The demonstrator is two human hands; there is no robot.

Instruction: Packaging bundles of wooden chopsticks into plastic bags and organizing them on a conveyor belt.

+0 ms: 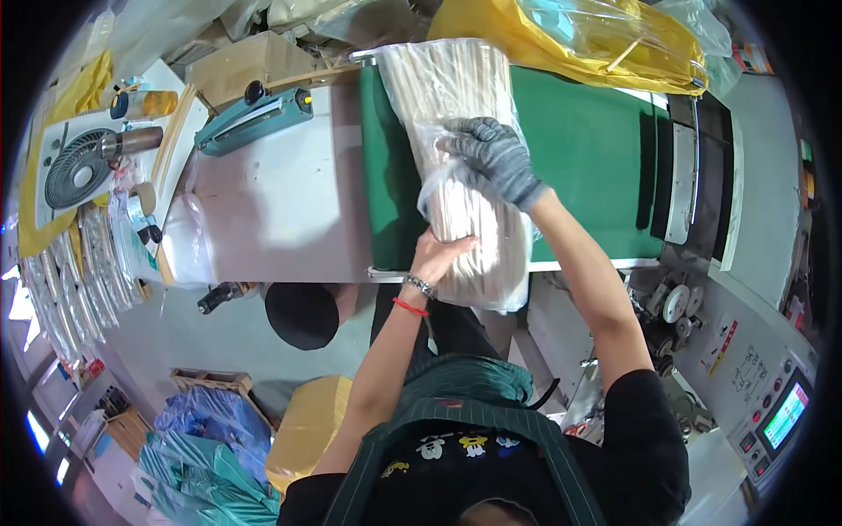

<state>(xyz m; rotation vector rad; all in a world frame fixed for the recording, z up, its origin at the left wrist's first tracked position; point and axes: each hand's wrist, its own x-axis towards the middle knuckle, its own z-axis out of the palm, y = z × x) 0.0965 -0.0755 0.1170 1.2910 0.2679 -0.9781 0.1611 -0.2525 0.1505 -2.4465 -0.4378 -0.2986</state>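
Bending both elbows, a person is steadying a clear plastic bag of slim sticks (474, 223) across a green conveyor belt (588, 167), its near end overhanging the front edge. The bare left hand (438, 259) is gripping the bag's left side, thumb on top; the gloved right hand (498, 159) is lying across the upper half — whether its fingers are pinching the film, one cannot tell. Green surface is stretching rightward to a metal end plate (681, 188); leftward, a white tabletop (272, 215) is running toward a teal sealer (254, 121) — while a yellow sack (491, 26) is crowding the far edge.
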